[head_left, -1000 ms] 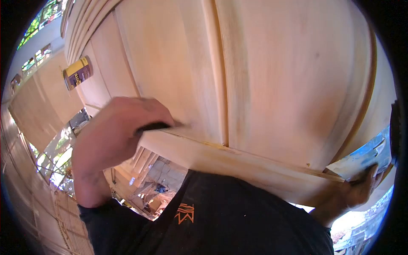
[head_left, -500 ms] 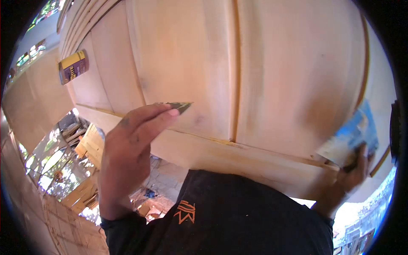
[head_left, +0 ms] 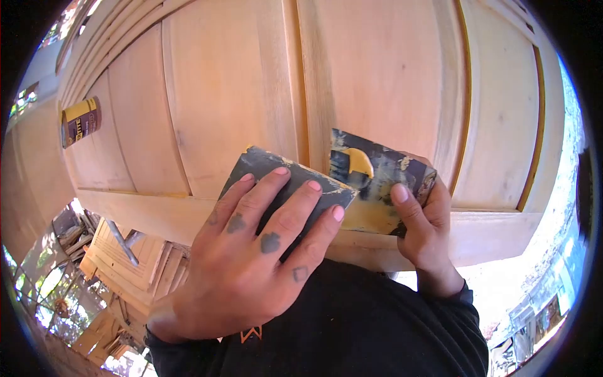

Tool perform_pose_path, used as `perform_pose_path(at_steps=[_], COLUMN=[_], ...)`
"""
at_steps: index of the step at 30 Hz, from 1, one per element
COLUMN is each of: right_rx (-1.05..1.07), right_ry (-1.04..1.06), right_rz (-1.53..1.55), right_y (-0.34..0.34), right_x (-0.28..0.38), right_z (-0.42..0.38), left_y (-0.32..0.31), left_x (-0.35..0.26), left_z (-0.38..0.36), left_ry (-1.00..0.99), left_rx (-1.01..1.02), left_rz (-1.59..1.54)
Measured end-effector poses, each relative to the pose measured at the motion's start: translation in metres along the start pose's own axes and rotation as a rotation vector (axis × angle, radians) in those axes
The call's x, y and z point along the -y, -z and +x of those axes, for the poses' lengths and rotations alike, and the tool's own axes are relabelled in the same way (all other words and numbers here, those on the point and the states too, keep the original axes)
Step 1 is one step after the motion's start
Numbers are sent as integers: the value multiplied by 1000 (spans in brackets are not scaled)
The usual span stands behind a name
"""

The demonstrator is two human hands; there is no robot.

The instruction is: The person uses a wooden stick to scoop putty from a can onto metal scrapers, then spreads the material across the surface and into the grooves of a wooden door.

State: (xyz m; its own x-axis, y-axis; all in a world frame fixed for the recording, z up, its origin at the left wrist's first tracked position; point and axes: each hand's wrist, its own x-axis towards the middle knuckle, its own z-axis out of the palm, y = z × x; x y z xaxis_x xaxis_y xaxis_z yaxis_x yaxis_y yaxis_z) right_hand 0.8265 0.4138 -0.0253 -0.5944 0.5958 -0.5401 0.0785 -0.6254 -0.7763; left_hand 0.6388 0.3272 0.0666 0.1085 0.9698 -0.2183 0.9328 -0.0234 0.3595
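My left hand (head_left: 260,257) grips a dark, flat putty spreader (head_left: 260,164), its fingers spread over the upper face and the thumb hidden below. Putty residue lines the spreader's far edge. In my right hand (head_left: 427,223) is a dark putty board (head_left: 386,168), pinched with the thumb on top. A curved dab of yellow putty (head_left: 360,162) sits on it, with pale smears around. The spreader's right corner overlaps or touches the board's left side. Both are above the near edge of a wooden panelled door (head_left: 389,81) with raised strips.
A purple and yellow can (head_left: 81,122) stands on the door at the left. Beneath, to the left, are stacked wooden panels (head_left: 129,254) and a metal bar (head_left: 122,242). Bright ground (head_left: 502,283) shows past the door's right end.
Both hands have come together over the door's near edge, the right one moving left with the board. The board's putty-smeared face now shows, and the spreader lies flatter. The view has shifted right.
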Motion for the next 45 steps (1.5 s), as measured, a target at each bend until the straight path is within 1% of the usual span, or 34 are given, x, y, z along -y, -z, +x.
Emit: perform_pose_path(at_steps=[2, 5, 6, 8, 9, 11, 12, 13, 14, 17, 19, 22, 25, 26, 29, 32, 35, 39, 42, 45], right_rx=[32, 64, 42, 44, 47, -23, -55, -117, -152, -205, -169, -241, -188, -184, -132, -153, -126, -97, -50, -52], right_ry=[8, 66, 146, 150, 152, 210, 230, 151, 144, 106, 28, 81, 65, 77, 97, 82, 110, 121, 114, 90], right_rz=[9, -57, -86, -108, -119, -174, -192, -176, -151, -115, -125, -142, -151, -143, -220, -191, -159, -121, -88, -47], right_y=[-9, -19, -23, -23, -22, -20, -19, -19, -17, -12, -3, -10, -6, -6, 0, -5, -2, 2, 4, 2], right_x=[2, 4, 2, -1, -2, -8, -13, -12, -16, -24, -25, -22, -22, -24, -23, -23, -25, -25, -23, -23], right_z=[1, 1, 2, 6, 10, 17, 19, 21, 27, 38, 39, 45, 44, 44, 45, 46, 46, 44, 44, 41], left_y=[-5, -10, -12, -17, -18, -16, -14, -10, -7, -20, -27, -38, -54, -57, -55, -37, -31, -27, -7, 9], left_x=[0, 2, 3, 8, 13, 31, 37, 44, 49, 56, 55, 53, 49, 40, 41, 59, 82, 94, 109, 89], left_z=[-1, 2, 3, 4, 2, -11, -18, -25, -29, -47, -54, -62, -63, -56, -54, -34, -13, 3, 13, 14], left_ry=[-11, 12, 19, 32, 33, 54, 163, 266, 366, 482, 454, 400, 359, 394, 400, 397, 301, 228, 246, 369], left_rx=[-45, -50, -48, -38, 36, 189, 168, 149, 130, 83, 178, 269, 299, 297, 338, 511, 759, 843, 942, 380], left_rz=[-1, 0, -7, -25, -124, -319, -377, -426, -468, -342, -280, -229, -190, -146, -183, -297, -336, -439, -714, -499])
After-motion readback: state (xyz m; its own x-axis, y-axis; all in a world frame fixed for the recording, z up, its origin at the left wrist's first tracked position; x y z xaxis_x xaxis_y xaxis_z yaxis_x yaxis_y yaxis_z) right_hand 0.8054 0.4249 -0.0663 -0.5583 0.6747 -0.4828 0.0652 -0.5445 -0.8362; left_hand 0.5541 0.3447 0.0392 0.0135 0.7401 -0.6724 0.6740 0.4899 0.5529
